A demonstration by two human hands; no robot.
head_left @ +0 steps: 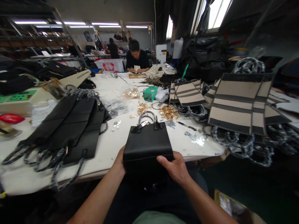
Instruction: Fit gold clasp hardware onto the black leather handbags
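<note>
A black handbag panel [147,141], bent over at the table's front edge, is held between my two hands. My left hand [121,159] grips its left side, with the fingers mostly hidden behind it. On the right side, my right hand [175,165] holds it with the thumb pressed on the front face. A plastic-wrapped handle [146,117] rises from the panel's far end, where dark straps attach it. Just beyond lie a pile of gold metal fittings [168,113] and some flat silver metal pieces [195,138].
Stacked black bag panels [67,124] with wrapped handles cover the table's left side. Beige-and-black panels [235,102] are piled at right. A green box [149,93], a pen [186,125] and a bag of gold parts [130,93] lie mid-table. Across it sits a co-worker [137,59].
</note>
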